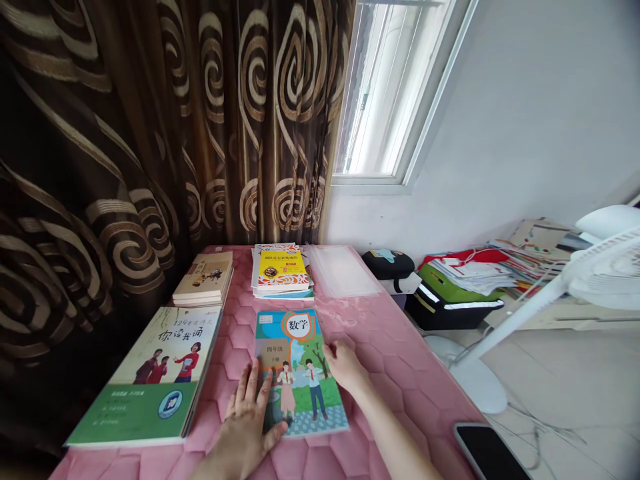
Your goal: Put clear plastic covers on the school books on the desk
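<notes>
A maths textbook (pixel 300 357) with a blue and green cover lies closed on the pink quilted table cover (pixel 235 347), in front of me. My left hand (pixel 246 410) rests flat at its left edge, fingers spread and the thumb over the lower corner. At the right edge, my right hand (pixel 345 365) has its fingers curled and closed on the side of the cover; the fingertips are partly hidden. To the left is a pile of large books (pixel 150 380) with a green and white cover on top.
Behind stand a stack of small tan books (pixel 204 277), a stack topped by a yellow book (pixel 281 267), and clear plastic sleeves (pixel 343 270). A phone (pixel 487 450) lies at the right edge. Beyond are a white fan (pixel 535 313), a green and black bag (pixel 450 300) and a patterned curtain (pixel 260 120).
</notes>
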Motion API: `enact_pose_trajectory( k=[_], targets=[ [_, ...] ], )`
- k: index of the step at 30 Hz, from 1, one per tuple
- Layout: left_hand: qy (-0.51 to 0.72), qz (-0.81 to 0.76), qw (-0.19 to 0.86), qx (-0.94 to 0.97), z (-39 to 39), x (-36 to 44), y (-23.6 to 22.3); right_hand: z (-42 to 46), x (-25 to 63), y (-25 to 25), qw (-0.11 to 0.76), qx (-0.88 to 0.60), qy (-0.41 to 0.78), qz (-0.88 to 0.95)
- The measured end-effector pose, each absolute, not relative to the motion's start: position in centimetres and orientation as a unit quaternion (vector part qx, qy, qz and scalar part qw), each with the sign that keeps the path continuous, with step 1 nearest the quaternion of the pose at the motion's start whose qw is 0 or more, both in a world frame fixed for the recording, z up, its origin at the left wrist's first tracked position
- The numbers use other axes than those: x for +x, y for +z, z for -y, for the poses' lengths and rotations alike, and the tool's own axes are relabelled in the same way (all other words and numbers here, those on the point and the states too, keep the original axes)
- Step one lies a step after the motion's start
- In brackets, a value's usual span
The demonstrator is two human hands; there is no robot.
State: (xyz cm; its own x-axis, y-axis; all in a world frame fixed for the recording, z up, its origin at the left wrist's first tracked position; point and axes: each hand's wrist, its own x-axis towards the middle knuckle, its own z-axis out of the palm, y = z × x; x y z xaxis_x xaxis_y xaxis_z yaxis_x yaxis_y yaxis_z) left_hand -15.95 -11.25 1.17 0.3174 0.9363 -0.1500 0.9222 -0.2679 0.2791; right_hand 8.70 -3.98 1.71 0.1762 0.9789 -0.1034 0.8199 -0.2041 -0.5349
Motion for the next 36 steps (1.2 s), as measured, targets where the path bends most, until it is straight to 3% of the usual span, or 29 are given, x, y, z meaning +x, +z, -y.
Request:
enact_pose_trajectory(
  k=[4, 13, 36],
  targets=[
    [-0.005, -0.563, 0.17, 0.809, 11.3, -16.2, 1.1, 4.7, 8.2, 1.5, 0.166, -0.744, 0.206, 0.614],
    [0.046, -0.495, 0.05, 0.866, 9.3, -16.8, -1.1, 4.4, 8.1, 2.6, 0.115, -0.764, 0.162, 0.614],
    [-0.007, -0.524, 0.115, 0.844, 7.3, -14.7, 2.2, 2.1, 8.8, 1.6, 0.102, -0.744, 0.094, 0.654]
  ],
)
